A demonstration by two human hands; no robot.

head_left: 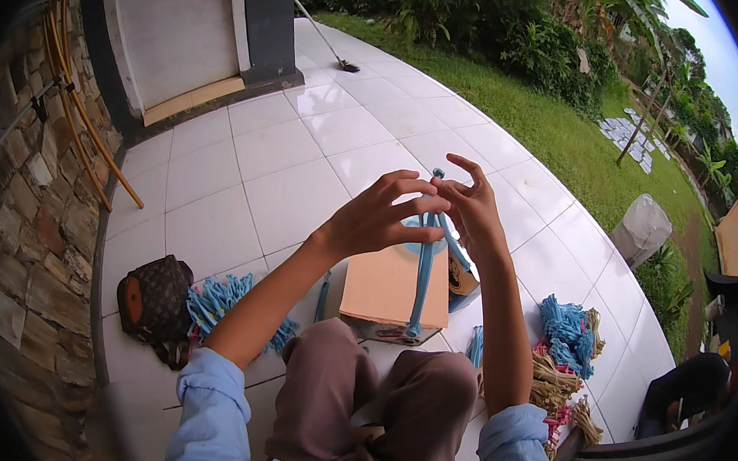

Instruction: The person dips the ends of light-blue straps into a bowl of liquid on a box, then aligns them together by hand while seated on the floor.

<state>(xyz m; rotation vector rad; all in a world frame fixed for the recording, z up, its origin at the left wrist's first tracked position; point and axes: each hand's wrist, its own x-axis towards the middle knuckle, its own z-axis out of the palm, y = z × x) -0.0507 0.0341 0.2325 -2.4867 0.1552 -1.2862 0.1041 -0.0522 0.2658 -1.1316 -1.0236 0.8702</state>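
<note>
A light-blue cord-like strip [421, 291] hangs in front of me, doubled, with a small knot or loop at its top. My left hand [385, 207] is closed round its upper part, with the fingers curled from the left side. My right hand [472, 206] pinches it near the top, the index finger raised. The strip's lower end hangs before the front edge of a cardboard box [381, 292] that stands ahead of my knees. Behind the hands, a bluish round item and a printed container [462, 277] are partly hidden.
Blue strip bundles [223, 301] lie at left beside a brown patterned bag [155, 305]. More blue bundles [567, 328] and tan ones [555, 373] lie at right. A stone wall [18, 229] borders the left; a broom [346, 65] rests on the white tiles; grass [449, 89] lies beyond.
</note>
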